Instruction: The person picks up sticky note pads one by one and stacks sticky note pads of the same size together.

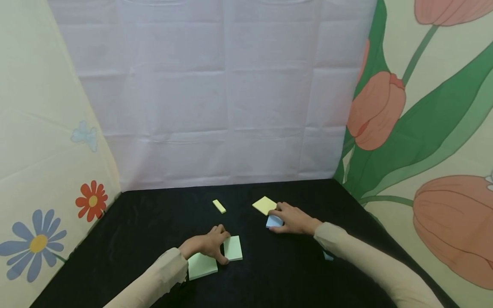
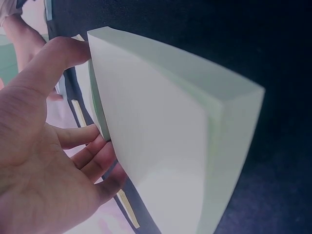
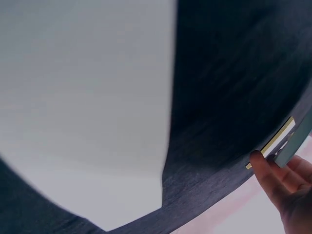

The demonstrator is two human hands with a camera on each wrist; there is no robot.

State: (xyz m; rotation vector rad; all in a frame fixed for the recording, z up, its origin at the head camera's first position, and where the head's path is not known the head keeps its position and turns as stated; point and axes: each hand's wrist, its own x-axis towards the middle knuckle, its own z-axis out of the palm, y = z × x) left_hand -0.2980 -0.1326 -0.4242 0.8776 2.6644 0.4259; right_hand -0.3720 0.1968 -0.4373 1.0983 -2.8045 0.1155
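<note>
My left hand [image 1: 208, 246] holds a small light green sticky note pad [image 1: 233, 248] at its left side, thumb on the near edge and fingers on the far edge. Under that wrist lies a larger light green pad [image 1: 202, 267], which looms large and pale in the left wrist view [image 2: 151, 122] and partly hides the small one. Further off on the right, my right hand [image 1: 295, 220] grips a blue sticky note pad [image 1: 274, 221] between thumb and fingers. Just behind it sits a square yellow pad [image 1: 264, 205], its near corner overlapped by the fingers.
A narrow yellow pad [image 1: 219, 206] lies at the back middle of the black tabletop [image 1: 154, 222]. Another blue piece [image 1: 327, 256] shows from beneath the right sleeve, mostly covered. A white cloth [image 1: 227, 94] hangs behind, with flower-printed cloths at both sides.
</note>
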